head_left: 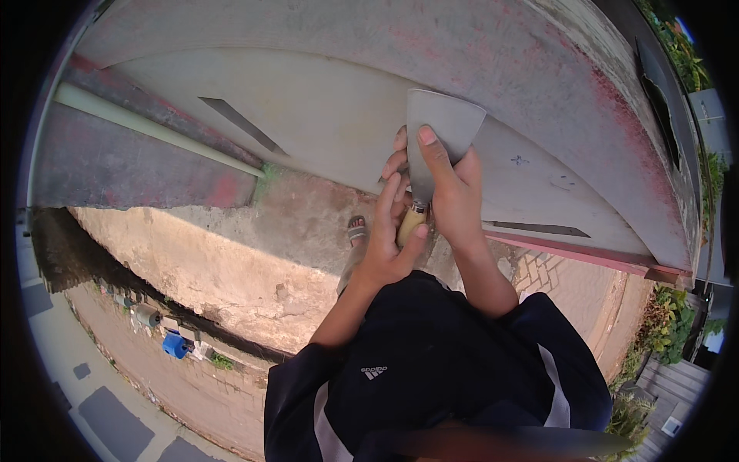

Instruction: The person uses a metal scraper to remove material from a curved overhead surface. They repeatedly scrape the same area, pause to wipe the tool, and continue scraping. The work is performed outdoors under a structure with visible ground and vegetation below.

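A putty knife [448, 115] with a wide grey metal blade and a short pale wooden handle is held upright in front of me, blade end up. My right hand [457, 189] grips it from the right, with the thumb pressed flat on the blade and the fingers hidden behind. At the lower end, my left hand [392, 239] is closed about the wooden handle [412, 223], its thumb along the handle. Some fingertips show past the blade's left edge; whose they are I cannot tell. Behind the tool stands a grey wall [331, 108] with a paler curved band.
A pale pipe [154, 123] runs along the wall at the left. Dark slots cut the wall's pale band. Below is a worn concrete floor [231, 254], where a sandalled foot [356, 229] shows. A blue container [175, 345] lies lower left; plants [668, 327] grow at the right.
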Motion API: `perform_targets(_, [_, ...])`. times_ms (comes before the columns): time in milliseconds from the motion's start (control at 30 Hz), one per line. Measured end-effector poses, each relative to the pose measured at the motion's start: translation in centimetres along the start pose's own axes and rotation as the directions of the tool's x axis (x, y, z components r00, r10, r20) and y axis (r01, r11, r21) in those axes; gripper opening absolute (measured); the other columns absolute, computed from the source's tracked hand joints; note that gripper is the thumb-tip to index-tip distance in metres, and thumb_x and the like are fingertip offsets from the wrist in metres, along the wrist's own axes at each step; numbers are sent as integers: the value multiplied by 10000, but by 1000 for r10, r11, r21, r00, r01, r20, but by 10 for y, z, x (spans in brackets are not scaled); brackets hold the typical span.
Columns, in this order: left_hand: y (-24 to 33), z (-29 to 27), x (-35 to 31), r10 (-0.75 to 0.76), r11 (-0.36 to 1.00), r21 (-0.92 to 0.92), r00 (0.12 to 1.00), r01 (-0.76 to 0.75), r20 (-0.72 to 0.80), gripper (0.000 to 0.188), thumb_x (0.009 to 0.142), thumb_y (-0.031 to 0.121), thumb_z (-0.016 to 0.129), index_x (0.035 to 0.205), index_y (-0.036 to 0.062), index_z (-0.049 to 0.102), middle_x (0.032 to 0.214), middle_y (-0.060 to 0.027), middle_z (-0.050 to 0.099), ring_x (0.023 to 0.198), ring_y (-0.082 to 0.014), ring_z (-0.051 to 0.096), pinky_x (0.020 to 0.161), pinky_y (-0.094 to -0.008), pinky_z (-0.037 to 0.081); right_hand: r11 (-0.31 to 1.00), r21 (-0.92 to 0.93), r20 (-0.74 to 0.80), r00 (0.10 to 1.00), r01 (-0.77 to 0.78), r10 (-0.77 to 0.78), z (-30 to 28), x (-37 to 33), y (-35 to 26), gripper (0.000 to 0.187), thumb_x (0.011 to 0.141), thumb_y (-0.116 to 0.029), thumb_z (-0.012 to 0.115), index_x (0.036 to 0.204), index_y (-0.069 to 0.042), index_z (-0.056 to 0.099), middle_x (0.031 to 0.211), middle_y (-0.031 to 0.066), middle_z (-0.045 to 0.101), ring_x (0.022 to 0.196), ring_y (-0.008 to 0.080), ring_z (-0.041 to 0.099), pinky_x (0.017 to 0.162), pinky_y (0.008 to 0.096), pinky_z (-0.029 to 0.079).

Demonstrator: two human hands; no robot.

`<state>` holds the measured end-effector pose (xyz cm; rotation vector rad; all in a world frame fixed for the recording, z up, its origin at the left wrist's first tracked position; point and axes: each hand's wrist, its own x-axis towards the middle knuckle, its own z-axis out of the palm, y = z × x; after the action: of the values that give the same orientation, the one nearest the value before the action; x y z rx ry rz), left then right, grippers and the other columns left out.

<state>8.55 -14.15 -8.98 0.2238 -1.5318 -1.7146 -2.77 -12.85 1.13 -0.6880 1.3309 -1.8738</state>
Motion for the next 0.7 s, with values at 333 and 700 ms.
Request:
perform_targets(333, [14, -7, 9, -237, 929, -233, 945, 289, 227, 754, 1005, 99, 399, 1568, -62, -76, 897, -126, 622, 575, -110, 530, 556, -252, 466, 879, -405, 68, 967, 252, -246, -15, -14, 35, 372, 1093, -290, 359, 1117, 6, 583, 949, 72, 661, 753, 123, 598, 663, 268, 492])
perform_targets(700, [8, 24, 6, -191, 925, -288, 958, 248, 213, 746, 1018, 90, 332, 1562, -15, -168, 1204, -167, 560, 562, -97, 514, 542, -234, 465, 783, -595, 39, 979, 182, -199, -31, -20, 12, 310, 1072, -223, 402, 1177, 46, 515, 875, 145, 657, 706, 219, 624, 661, 342, 506])
